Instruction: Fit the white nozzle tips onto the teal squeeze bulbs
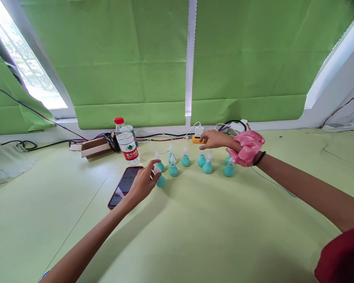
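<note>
My left hand (143, 182) has its thumb and finger curled round the white tip of a small teal bulb-shaped bottle (161, 181), the nearest of the group. My right hand (214, 139) reaches in from the right over another teal bottle (201, 159), its fingers bent and apart; whether the thumb touches that bottle's tip I cannot tell. Several more such bottles with pointed white tops stand upright about the hands, among them a teal bottle (173, 169), a teal bottle (207, 168) and a teal bottle (229, 169). A pink scrunchie (247, 148) circles my right wrist.
A phone (125, 186) showing a timer lies beside my left hand. Behind it stand a water bottle (127, 143) with a red cap and an open cardboard box (96, 147). Cables and a white charger (198, 131) run along the wall below the green blinds (129, 63).
</note>
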Demonstrator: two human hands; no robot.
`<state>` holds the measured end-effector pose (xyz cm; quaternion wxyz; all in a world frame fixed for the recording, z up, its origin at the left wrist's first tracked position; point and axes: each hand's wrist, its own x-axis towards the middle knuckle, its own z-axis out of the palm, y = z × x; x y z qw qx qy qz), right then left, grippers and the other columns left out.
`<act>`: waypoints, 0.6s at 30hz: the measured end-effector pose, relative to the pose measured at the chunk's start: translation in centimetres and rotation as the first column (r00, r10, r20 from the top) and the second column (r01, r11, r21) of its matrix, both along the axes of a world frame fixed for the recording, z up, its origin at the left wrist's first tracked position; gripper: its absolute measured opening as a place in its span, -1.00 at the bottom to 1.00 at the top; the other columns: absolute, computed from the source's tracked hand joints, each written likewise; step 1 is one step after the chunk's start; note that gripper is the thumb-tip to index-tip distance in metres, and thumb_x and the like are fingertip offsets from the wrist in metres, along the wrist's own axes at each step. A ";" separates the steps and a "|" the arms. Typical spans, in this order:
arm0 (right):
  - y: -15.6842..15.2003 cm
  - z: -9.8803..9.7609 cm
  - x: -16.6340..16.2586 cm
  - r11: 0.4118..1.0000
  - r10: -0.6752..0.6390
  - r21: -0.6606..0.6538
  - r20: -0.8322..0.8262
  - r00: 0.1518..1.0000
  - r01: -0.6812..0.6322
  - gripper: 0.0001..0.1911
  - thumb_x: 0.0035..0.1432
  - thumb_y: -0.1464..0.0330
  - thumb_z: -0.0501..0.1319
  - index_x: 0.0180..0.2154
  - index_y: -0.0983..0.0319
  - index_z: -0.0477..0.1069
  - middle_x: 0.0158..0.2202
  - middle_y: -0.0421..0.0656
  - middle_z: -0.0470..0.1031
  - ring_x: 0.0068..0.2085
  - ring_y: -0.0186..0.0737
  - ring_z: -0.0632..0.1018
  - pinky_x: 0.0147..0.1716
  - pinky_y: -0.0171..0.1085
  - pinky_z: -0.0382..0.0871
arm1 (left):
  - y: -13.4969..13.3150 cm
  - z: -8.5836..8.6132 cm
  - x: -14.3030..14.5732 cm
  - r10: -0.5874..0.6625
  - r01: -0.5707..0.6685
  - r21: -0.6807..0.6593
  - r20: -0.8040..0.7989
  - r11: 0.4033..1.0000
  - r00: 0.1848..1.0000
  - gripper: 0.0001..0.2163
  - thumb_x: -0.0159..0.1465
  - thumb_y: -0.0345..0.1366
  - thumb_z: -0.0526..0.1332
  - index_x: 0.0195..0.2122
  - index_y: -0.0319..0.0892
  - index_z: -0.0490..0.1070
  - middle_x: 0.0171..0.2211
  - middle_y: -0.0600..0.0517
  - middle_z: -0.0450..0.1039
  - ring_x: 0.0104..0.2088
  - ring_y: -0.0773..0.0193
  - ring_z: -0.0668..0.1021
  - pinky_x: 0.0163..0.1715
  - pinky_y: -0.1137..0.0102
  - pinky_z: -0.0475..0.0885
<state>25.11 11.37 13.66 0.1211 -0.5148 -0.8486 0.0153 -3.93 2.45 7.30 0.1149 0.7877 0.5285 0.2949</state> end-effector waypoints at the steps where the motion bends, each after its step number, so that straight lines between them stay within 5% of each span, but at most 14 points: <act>1: 0.1 0.4 -0.1 1.000 -0.007 0.012 0.007 1.000 0.006 -0.67 -0.16 0.18 0.19 -0.34 0.25 0.42 -0.35 -0.12 0.47 -0.32 -0.15 0.47 -0.38 -0.29 0.31 | 0.0 0.5 -0.1 -0.006 0.006 0.011 0.051 1.000 0.999 -0.68 0.13 -0.30 0.06 -0.05 -0.11 0.14 -0.52 0.12 0.34 -0.54 0.36 0.42 -0.48 0.45 0.35; 6: -2.2 1.1 1.6 0.999 -0.031 0.041 0.080 0.996 0.028 -0.61 -0.10 0.15 0.14 -0.27 0.27 0.40 -0.38 -0.12 0.47 -0.35 -0.15 0.47 -0.38 -0.27 0.29 | 0.3 4.4 0.5 -0.074 0.058 0.065 0.279 0.996 0.957 -0.78 0.08 -0.23 0.14 -0.26 -0.17 0.28 -0.47 0.08 0.40 -0.46 0.35 0.46 -0.47 0.48 0.38; 10: -3.9 0.3 3.8 0.999 -0.031 -0.014 0.112 0.993 0.033 -0.58 -0.13 0.14 0.16 -0.25 0.26 0.40 -0.32 -0.09 0.47 -0.29 -0.09 0.45 -0.38 -0.24 0.29 | 1.5 6.0 4.1 -0.195 0.170 0.104 0.332 0.980 0.923 -0.81 0.06 -0.25 0.15 -0.32 -0.20 0.28 -0.46 0.06 0.42 -0.44 0.34 0.49 -0.49 0.50 0.37; 13: -4.2 -0.2 5.4 0.999 -0.049 -0.003 0.110 0.993 0.050 -0.57 -0.12 0.14 0.15 -0.21 0.23 0.39 -0.20 -0.08 0.44 -0.20 -0.05 0.43 -0.27 -0.18 0.27 | 2.6 4.7 7.4 -0.259 0.258 0.034 0.022 0.966 0.966 -0.87 0.03 -0.30 0.16 -0.37 -0.18 0.32 -0.58 0.12 0.37 -0.54 0.36 0.45 -0.50 0.49 0.34; 18: -5.7 -0.8 7.8 0.983 -0.159 0.103 0.085 0.984 0.150 -0.53 -0.12 0.11 0.13 -0.18 0.25 0.36 -0.18 -0.07 0.42 -0.19 -0.04 0.42 -0.21 -0.15 0.26 | 4.2 0.7 10.0 -0.248 0.250 0.021 -0.067 0.968 0.967 -0.84 -0.01 -0.44 0.17 -0.36 -0.18 0.36 -0.57 0.09 0.37 -0.52 0.29 0.44 -0.48 0.43 0.32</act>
